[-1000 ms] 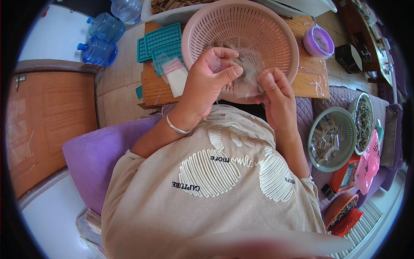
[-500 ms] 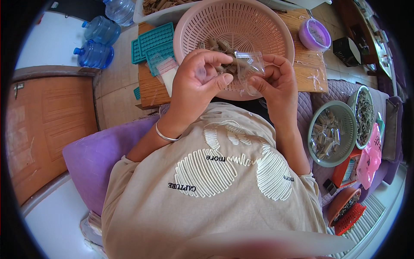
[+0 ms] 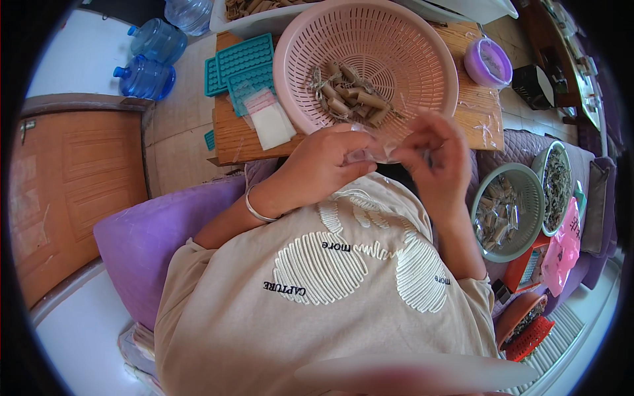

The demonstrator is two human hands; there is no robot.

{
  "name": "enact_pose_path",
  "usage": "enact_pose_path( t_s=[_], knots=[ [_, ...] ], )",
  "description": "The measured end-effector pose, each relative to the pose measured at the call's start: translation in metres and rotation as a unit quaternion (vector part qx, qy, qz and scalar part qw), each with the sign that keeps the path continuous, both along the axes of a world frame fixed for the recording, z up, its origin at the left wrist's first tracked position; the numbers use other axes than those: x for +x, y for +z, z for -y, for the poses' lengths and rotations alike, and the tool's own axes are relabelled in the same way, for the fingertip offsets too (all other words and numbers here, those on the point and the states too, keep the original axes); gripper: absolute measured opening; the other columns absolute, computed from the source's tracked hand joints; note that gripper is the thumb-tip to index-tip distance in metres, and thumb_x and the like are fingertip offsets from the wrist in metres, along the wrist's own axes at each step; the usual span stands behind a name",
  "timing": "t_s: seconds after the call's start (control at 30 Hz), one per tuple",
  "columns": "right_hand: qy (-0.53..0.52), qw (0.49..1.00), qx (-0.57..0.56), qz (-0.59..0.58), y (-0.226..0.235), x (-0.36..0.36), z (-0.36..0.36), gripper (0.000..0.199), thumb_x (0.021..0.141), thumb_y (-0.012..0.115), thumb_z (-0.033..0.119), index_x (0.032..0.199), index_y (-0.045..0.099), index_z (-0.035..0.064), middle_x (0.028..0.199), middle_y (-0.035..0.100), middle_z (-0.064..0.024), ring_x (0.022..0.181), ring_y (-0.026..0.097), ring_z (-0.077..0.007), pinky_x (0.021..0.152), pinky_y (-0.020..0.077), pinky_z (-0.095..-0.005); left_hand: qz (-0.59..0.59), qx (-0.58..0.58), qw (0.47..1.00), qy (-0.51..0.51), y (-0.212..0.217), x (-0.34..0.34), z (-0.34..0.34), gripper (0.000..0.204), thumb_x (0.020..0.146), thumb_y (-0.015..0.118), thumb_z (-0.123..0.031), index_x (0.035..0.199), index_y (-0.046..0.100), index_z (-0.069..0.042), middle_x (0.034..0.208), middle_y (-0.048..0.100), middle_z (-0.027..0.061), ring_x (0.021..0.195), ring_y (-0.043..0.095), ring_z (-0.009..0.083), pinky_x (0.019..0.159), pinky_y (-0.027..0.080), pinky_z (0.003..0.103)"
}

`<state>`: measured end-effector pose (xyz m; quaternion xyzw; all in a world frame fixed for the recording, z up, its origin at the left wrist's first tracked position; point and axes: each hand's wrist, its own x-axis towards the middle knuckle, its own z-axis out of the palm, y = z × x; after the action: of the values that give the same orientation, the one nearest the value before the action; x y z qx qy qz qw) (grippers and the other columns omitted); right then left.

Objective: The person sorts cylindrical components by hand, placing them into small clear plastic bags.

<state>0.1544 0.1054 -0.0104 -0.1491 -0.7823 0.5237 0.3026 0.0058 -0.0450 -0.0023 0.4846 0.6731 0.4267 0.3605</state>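
My left hand (image 3: 330, 157) is closed on a small clear plastic bag (image 3: 382, 152), pinched between thumb and fingers close to my shirt. At the bag's other end, my right hand (image 3: 437, 153) has its fingers curled, the thumb against the plastic; motion blurs its fingertips. What the bag contains is mostly hidden by my fingers. Just beyond both hands, a pink colander (image 3: 300, 72) holds a loose heap of brown rolled pieces (image 3: 356, 96) tied with string. White-and-pink packets of flat bags (image 3: 272, 125) lie left of it.
Teal ridged trays (image 3: 244, 56) rest on the wooden table (image 3: 241, 145). A white bin (image 3: 261, 25) of brown pieces stands behind. Right of the colander is a purple bowl (image 3: 487, 63). On the sofa, a grey-green basket (image 3: 533, 218) holds wrapped pieces beside another basket (image 3: 557, 188).
Both hands have come nearer to my body with the bag, away from above the colander, uncovering the brown pieces. The right hand's fingers have lifted and shifted.
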Motion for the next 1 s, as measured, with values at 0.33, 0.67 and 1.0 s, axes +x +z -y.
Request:
enact_pose_path(
  t_s=[0.33, 0.67, 1.0],
  knots=[
    [0.146, 0.914, 0.339, 0.170, -0.011, -0.154, -0.073, 0.017, 0.080, 0.066, 0.012, 0.095, 0.067, 0.0042, 0.096, 0.065, -0.0157, 0.090, 0.063, -0.0365, 0.079, 0.0498, -0.0465, 0.223, 0.247, 0.882, 0.334, -0.005, -0.030, 0.029, 0.013, 0.096, 0.059, -0.009, 0.107, 0.060, -0.003, 0.094, 0.066, 0.0058, 0.071, 0.056, 0.0061, 0.054, 0.041, 0.017],
    [0.221, 0.835, 0.379, 0.332, -0.063, -0.210, -0.075, 0.025, 0.080, 0.067, 0.018, 0.102, 0.067, 0.0067, 0.098, 0.068, -0.0161, 0.093, 0.065, -0.0348, 0.084, 0.0508, -0.0436, 0.272, 0.295, 0.831, 0.386, -0.004, -0.034, 0.039, 0.012, 0.097, 0.059, -0.013, 0.105, 0.056, -0.004, 0.091, 0.066, 0.0082, 0.067, 0.055, 0.0058, 0.052, 0.039, 0.016],
    [0.157, 0.973, -0.019, 0.168, 0.045, -0.114, -0.068, 0.013, 0.089, 0.067, 0.011, 0.094, 0.066, -0.0003, 0.076, 0.064, -0.0023, 0.068, 0.057, -0.0049, 0.059, 0.0455, -0.0213, 0.137, 0.280, 0.897, 0.314, -0.023, -0.038, -0.023, 0.057, 0.089, 0.071, -0.022, 0.130, 0.039, 0.000, 0.126, 0.055, 0.0137, 0.082, 0.064, 0.0123, 0.058, 0.045, 0.018]
  ],
)
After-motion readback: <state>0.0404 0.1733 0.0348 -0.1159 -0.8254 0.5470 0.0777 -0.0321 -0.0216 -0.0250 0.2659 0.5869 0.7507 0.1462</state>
